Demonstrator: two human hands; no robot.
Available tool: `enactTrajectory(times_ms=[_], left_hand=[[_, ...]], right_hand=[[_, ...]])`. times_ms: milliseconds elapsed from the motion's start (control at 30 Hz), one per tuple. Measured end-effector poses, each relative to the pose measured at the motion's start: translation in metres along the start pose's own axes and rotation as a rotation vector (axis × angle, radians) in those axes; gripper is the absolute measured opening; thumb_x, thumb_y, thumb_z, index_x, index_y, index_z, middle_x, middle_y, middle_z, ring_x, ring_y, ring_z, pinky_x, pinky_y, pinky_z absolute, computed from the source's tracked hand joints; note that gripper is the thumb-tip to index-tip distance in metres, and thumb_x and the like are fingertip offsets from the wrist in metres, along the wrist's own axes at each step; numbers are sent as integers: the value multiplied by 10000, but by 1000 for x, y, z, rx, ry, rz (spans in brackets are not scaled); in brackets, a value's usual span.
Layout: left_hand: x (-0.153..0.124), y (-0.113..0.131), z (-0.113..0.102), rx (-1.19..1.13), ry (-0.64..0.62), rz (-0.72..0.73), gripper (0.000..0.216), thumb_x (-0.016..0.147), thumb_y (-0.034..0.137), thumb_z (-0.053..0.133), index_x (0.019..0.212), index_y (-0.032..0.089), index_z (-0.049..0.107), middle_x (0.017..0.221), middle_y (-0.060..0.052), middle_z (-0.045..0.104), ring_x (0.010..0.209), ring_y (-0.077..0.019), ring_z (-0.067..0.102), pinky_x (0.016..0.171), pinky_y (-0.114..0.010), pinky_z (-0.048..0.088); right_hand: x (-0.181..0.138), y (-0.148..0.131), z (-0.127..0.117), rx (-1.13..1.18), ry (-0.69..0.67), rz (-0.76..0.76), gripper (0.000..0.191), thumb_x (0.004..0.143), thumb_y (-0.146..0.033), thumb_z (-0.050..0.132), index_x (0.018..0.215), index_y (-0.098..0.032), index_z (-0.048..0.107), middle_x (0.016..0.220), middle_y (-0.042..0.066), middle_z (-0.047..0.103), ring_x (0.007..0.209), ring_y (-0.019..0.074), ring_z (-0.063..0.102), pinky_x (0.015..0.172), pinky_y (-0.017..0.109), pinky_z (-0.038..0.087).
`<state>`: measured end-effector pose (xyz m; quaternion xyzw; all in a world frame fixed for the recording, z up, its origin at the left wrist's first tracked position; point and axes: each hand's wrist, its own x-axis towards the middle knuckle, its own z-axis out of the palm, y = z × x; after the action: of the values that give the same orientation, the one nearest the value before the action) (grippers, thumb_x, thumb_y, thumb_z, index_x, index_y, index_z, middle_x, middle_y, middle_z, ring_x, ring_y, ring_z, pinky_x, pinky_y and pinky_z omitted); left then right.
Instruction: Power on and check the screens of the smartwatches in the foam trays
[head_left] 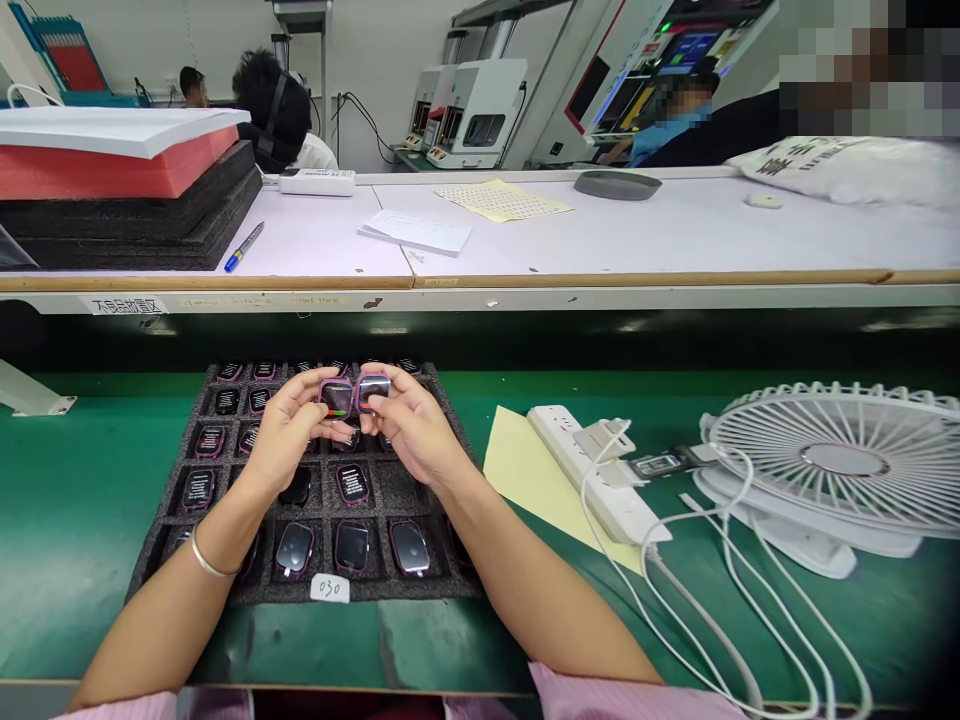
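Note:
My left hand is closed on a small pink-rimmed watch body whose lit screen faces me. Right beside it, my right hand pinches a second pink-rimmed watch body. Both hands hover over a black foam tray lying on the green mat. Several more watch bodies sit in the tray's pockets, one of them in the front row. A white label reading 030 is stuck on the tray's front edge.
Right of the tray lie a yellow sheet, a white power strip with cables, and a white desk fan. A raised white shelf behind carries foam stacks, papers, a pen. People sit beyond it.

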<state>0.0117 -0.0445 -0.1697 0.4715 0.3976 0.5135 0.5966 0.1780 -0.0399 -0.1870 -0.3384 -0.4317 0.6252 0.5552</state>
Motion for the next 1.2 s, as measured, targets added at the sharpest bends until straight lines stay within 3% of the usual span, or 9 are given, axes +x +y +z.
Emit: enactTrajectory(times_ms=[133,300,433,567,700,1033,1133,1200], left_hand=[[4,-2,-3,-86,10,-47,434,710,215,659,1141,176,630,914,-14,697,607,-145,714,623,-304,619],[-1,6,-3,-128,13,-47,458,717,231,684,1165,170,615,851,-7,696,613,-139,706,624,-283,605],[8,37,5,-37,-36,106,476,705,187,704,1172,181,609,932,-14,703,630,-128,709,656,-282,613],[41,78,18,29,-71,315,549,686,110,685,1220,188,583,986,-22,687,669,-117,708,724,-291,620],[69,103,28,20,-94,407,572,662,86,670,1215,190,571,943,0,669,663,-98,695,715,-257,613],[72,116,24,60,-108,494,608,650,84,695,1230,205,558,957,2,679,659,-94,697,701,-253,614],[69,128,24,90,-97,527,647,648,78,707,1262,202,549,949,-6,695,639,-96,690,687,-249,605],[66,136,24,114,-103,573,648,647,80,718,1262,204,558,954,-11,701,632,-95,684,676,-244,599]], right_hand=[[4,4,-2,107,-12,29,352,832,-472,675,1079,-226,633,787,-2,668,563,137,613,547,301,485],[2,-3,-1,137,-41,70,327,827,-426,694,1078,-224,637,858,25,724,561,142,657,510,276,490],[15,-42,4,75,-111,-39,279,867,-391,644,1092,-228,619,892,34,740,545,127,644,490,256,473],[48,-95,15,-18,-150,-205,171,948,-295,497,1074,-235,595,853,18,718,566,122,645,540,264,493],[75,-125,25,-43,-152,-228,164,965,-235,438,1038,-241,584,783,-14,675,559,110,639,545,246,497],[78,-138,34,-30,-219,-276,192,969,-226,415,1073,-203,575,842,20,674,579,112,629,584,268,545],[78,-146,37,-72,-325,-329,223,899,-210,492,1114,-201,553,858,16,665,617,119,642,614,278,548],[76,-151,38,-119,-379,-379,357,810,-154,568,1162,-202,538,894,8,657,661,119,656,660,284,553]])
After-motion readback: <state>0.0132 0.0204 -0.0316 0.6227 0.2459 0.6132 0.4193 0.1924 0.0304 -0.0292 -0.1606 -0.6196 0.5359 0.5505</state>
